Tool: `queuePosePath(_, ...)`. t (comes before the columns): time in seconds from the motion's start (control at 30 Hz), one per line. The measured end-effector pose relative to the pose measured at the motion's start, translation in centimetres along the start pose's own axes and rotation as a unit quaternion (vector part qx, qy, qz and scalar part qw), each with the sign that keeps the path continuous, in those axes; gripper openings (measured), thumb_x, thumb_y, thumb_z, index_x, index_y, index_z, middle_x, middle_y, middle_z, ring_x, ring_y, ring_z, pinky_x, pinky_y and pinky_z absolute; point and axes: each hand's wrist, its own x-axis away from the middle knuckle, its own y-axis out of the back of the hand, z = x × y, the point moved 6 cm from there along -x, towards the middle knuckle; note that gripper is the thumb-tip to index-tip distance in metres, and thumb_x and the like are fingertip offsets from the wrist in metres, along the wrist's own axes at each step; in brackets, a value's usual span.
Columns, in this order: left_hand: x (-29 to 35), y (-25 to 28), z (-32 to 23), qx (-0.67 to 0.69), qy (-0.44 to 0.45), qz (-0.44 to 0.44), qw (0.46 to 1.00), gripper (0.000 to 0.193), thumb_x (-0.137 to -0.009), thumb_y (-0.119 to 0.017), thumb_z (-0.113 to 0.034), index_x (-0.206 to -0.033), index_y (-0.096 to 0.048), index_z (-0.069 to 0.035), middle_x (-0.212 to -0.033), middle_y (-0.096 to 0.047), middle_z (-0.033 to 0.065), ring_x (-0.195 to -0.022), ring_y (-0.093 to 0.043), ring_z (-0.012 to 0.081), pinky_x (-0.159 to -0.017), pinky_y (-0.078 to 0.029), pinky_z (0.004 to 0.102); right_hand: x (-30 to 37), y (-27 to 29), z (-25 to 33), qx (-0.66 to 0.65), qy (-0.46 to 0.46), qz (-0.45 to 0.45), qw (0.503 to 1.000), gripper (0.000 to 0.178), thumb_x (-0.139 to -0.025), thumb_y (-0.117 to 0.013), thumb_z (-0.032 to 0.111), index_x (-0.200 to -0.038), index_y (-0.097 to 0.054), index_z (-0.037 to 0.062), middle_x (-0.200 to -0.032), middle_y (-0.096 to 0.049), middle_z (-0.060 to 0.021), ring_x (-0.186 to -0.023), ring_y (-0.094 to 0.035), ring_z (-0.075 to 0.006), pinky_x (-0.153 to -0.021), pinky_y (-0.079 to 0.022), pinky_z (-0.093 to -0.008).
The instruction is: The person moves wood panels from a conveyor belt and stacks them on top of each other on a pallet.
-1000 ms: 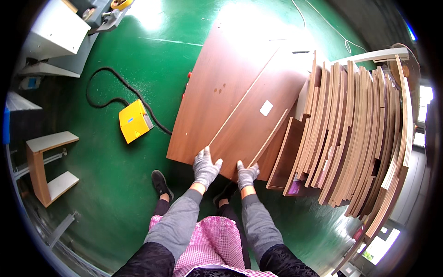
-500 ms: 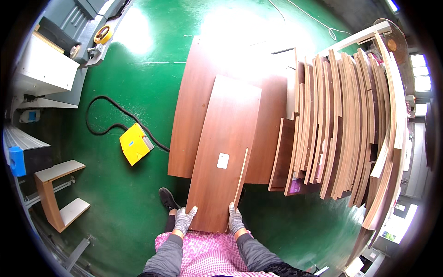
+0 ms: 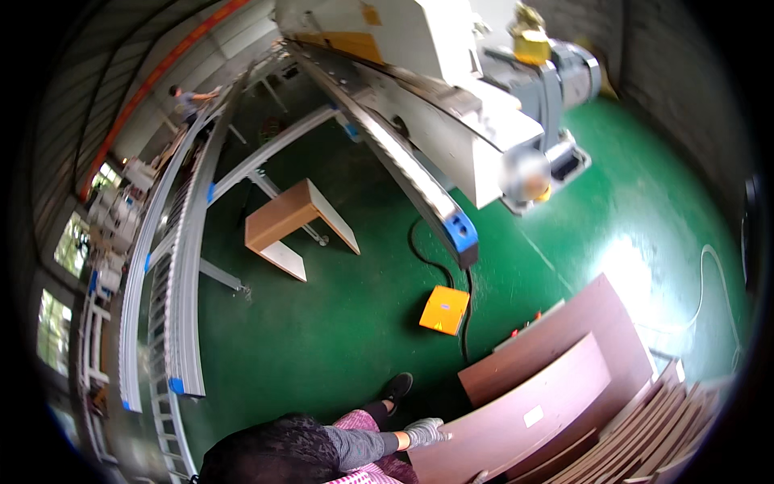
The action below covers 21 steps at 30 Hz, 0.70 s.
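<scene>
Closing the gloved left hand [image 3: 426, 433] on the near-left edge of a brown panel [image 3: 500, 431], pinching it there. Showing barely a sliver of the right hand [image 3: 480, 476] at the bottom edge, so not telling whether spreading or gripping. Finding the brown panel at lower right, overlapping a larger panel [image 3: 564, 327]; whether touching it or hanging just above, not being able to tell. By judgement, having the left-side grasp done, but not yet having the brown panel clear of the larger one; leaving the amount remaining unclear.

Counting left to right: at least three long metal rails [image 3: 184, 282], one distant co-worker [image 3: 189, 105], one U-shaped wooden frame [image 3: 278, 222], one dark shoe [image 3: 397, 390], one yellow box [image 3: 444, 310], one white machine [image 3: 476, 161], one brown panel bearing one white label [image 3: 533, 416], one larger panel, one row of stacked panels [image 3: 637, 440] packing too tightly for counting, and one white hose [image 3: 700, 282].
</scene>
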Motion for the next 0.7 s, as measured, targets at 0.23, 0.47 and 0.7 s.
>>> queuePosePath(0.23,3.9,-1.7,-3.8,-0.066,0.017,-0.077,0.995,0.059,-0.079,-0.059,-0.056,-0.100,-0.063,-0.001,-0.098,-0.064,0.0198,-0.094,-0.062,0.0339,-0.079,-0.046,0.0433,-1.0,-4.2,9.7,0.124,0.109,0.067,0.984,0.045,-0.088,-0.056,0.043,-0.096,-0.063,-0.0007,-0.086,-0.065,-0.0108,-0.072,-0.059,-0.0233,-0.069,-0.051,-0.0383)
queuePosePath(0.47,11.9,2.9,-0.6,-0.050,0.021,-0.127,0.990,0.071,-0.074,-0.062,-0.062,-0.098,-0.062,0.005,-0.094,-0.063,0.0227,-0.090,-0.061,0.0341,-0.079,-0.047,0.0415,3.6,-5.5,14.9,0.159,0.180,0.043,0.970,0.042,-0.089,-0.057,0.040,-0.092,-0.063,-0.0008,-0.083,-0.064,-0.0103,-0.069,-0.058,-0.0223,-0.067,-0.050,-0.0371)
queuePosePath(0.7,19.3,9.6,-3.9,0.024,-0.053,-0.181,0.982,0.084,-0.076,-0.063,-0.061,-0.115,-0.054,0.012,-0.108,-0.061,0.0269,-0.105,-0.058,0.0359,-0.089,-0.045,0.0377,10.8,-4.7,16.2,0.155,0.246,-0.027,0.956,0.038,-0.089,-0.057,0.037,-0.089,-0.063,-0.0008,-0.080,-0.064,-0.0099,-0.066,-0.057,-0.0212,-0.065,-0.050,-0.0360)
